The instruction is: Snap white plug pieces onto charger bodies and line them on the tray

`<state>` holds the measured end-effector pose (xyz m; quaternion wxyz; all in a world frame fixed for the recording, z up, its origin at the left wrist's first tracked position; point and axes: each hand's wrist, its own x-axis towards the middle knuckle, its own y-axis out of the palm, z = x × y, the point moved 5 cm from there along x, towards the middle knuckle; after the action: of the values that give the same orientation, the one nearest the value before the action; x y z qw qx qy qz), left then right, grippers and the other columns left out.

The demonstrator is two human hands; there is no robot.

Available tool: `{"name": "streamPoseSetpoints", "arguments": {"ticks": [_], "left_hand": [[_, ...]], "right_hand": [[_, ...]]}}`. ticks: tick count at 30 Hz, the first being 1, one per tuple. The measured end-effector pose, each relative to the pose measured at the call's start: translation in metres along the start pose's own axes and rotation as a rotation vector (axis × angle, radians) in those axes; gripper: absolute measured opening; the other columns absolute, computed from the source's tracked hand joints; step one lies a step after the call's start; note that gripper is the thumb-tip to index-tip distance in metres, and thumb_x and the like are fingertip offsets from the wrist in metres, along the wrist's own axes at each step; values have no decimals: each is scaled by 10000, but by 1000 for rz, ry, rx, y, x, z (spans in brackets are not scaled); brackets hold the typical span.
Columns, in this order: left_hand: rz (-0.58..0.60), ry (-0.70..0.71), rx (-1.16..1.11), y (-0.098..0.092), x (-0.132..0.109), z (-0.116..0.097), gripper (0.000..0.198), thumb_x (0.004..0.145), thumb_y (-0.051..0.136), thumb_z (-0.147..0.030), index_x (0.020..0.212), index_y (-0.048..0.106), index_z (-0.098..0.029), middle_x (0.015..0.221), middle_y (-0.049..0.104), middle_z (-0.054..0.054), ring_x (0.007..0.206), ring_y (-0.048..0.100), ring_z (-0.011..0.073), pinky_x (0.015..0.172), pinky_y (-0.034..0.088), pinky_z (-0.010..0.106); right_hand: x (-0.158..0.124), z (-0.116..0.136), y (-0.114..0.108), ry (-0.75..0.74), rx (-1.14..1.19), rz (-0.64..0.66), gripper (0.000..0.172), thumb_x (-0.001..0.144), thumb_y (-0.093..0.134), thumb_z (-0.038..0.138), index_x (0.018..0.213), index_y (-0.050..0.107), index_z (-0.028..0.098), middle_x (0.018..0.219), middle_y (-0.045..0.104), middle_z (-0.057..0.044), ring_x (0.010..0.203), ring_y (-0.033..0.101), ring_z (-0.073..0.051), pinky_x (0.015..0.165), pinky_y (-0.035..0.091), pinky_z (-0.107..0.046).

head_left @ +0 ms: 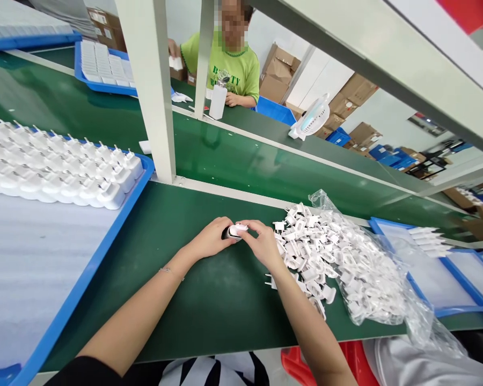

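Over the green bench (225, 300), both hands meet at one small white charger housing (234, 231) with a dark opening. My left hand (214, 237) grips its left side between thumb and fingers. From the right, my right hand (262, 241) pinches a white plug part (241, 227) against the housing; the fingers cover much of it. Close to my right hand lies a heap of loose white plug parts (301, 241) with pins. To the left, assembled white plug chargers (64, 166) stand in rows, pins up, in a blue-rimmed tray (104, 254).
A clear plastic bag (370, 273) of more plug parts lies right of the heap. Blue trays (434, 273) stand farther right. A white post (148, 91) rises beyond my left hand. Across the belt are a person in green (241, 64), a white bottle (218, 99) and a fan (312, 117).
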<state>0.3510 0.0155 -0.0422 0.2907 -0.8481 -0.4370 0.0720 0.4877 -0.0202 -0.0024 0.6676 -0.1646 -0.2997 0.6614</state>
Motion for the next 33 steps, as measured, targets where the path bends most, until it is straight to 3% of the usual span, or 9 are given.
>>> {"name": "streamPoseSetpoints", "arguments": {"ticks": [7, 11, 15, 18, 24, 29, 33], "left_hand": [[-11, 8, -18, 3, 0, 2, 157, 797, 572, -332, 815, 499, -193, 866, 563, 27, 854, 518, 209, 728, 414, 329], [-15, 8, -44, 1, -1, 1, 161, 795, 572, -338, 822, 509, -192, 878, 571, 36, 867, 523, 216, 742, 421, 342], [42, 12, -304, -6, -3, -1, 225, 831, 533, -372, 982, 530, -205, 987, 600, 39, 908, 560, 192, 802, 447, 328], [55, -34, -409, -8, -2, 1, 216, 847, 507, -402, 905, 551, -199, 905, 619, 19, 853, 584, 173, 782, 462, 306], [1, -6, -290, -10, -4, 1, 160, 861, 472, -331, 917, 555, -207, 903, 627, 11, 845, 589, 166, 775, 461, 296], [-31, 38, -71, -12, -21, -11, 191, 802, 558, -292, 972, 569, -206, 940, 627, 24, 853, 585, 174, 773, 457, 297], [-200, -94, 50, -40, -48, -8, 153, 775, 565, -281, 907, 559, -203, 860, 635, 10, 782, 604, 163, 713, 469, 272]], "right_hand": [[-1, -2, 7, -9, -61, 80, 170, 851, 539, 284, 973, 657, 266, 961, 701, 25, 861, 644, -177, 764, 458, -269], [3, 3, 3, -6, -218, 132, 166, 854, 543, 319, 965, 652, 262, 933, 701, 8, 823, 640, -189, 725, 450, -273], [6, 2, 2, 31, -330, 217, 141, 843, 562, 355, 917, 643, 266, 837, 685, 11, 778, 625, -186, 677, 433, -257], [5, 1, 4, 46, -300, 251, 151, 855, 545, 385, 907, 620, 264, 803, 668, 23, 724, 613, -164, 654, 422, -240], [2, 3, 7, -39, -319, 239, 158, 875, 508, 328, 980, 585, 238, 792, 651, 4, 693, 595, -167, 641, 408, -252], [-6, 1, 15, -66, -151, 275, 282, 834, 533, 257, 1112, 576, 228, 971, 663, -31, 749, 604, -162, 725, 458, -291], [-18, 3, 20, -8, -24, 165, 573, 850, 531, 340, 1375, 318, 250, 1315, 502, -88, 906, 609, -168, 838, 476, -348]]}}
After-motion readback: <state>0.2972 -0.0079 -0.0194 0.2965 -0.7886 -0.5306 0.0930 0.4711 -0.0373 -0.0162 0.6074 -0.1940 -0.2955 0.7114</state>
